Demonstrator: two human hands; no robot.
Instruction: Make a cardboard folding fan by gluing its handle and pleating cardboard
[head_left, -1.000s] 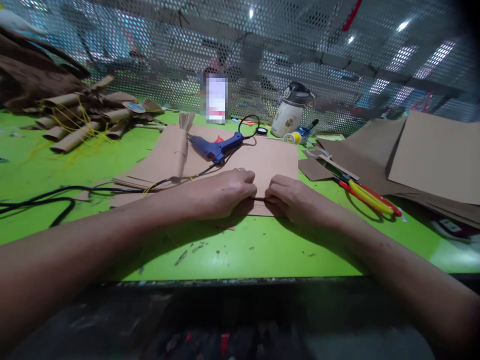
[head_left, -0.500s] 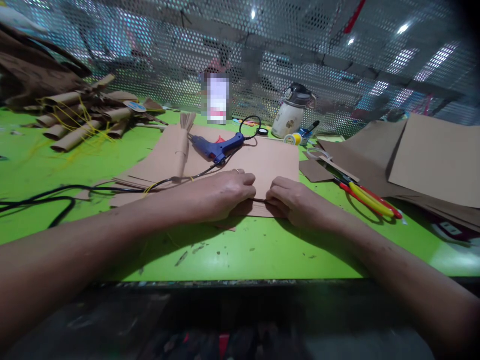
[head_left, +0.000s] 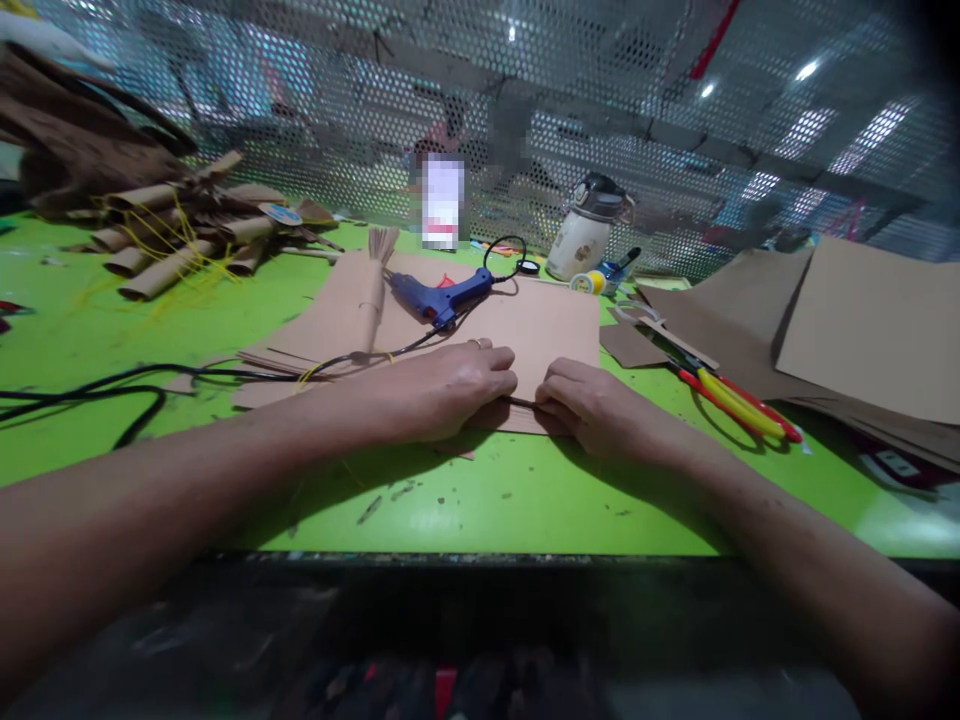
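Note:
My left hand point(head_left: 472, 390) and my right hand point(head_left: 596, 400) are side by side on brown paper sheets point(head_left: 562, 320) in the middle of the table. Both have their fingers closed at the near edge of the top sheet. Between them runs a thin dark line point(head_left: 523, 403); whether it is a folded edge or a thin rod I cannot tell. The fingertips are partly hidden. Just beyond my left hand lies a blue glue gun point(head_left: 442, 297) on the paper. A rolled brown paper piece with a fringed top point(head_left: 371, 290) lies left of it.
Rolled paper tubes with yellow string point(head_left: 176, 265) lie at the back left. A black cable point(head_left: 217, 374) crosses the left side. Red-and-yellow-handled scissors point(head_left: 739, 405) and large brown sheets point(head_left: 870, 320) lie right. A bottle point(head_left: 581, 235) stands before the perforated screen point(head_left: 315, 130).
The view has shifted slightly. Both hands keep nearly the same place and grip at the paper's near edge.

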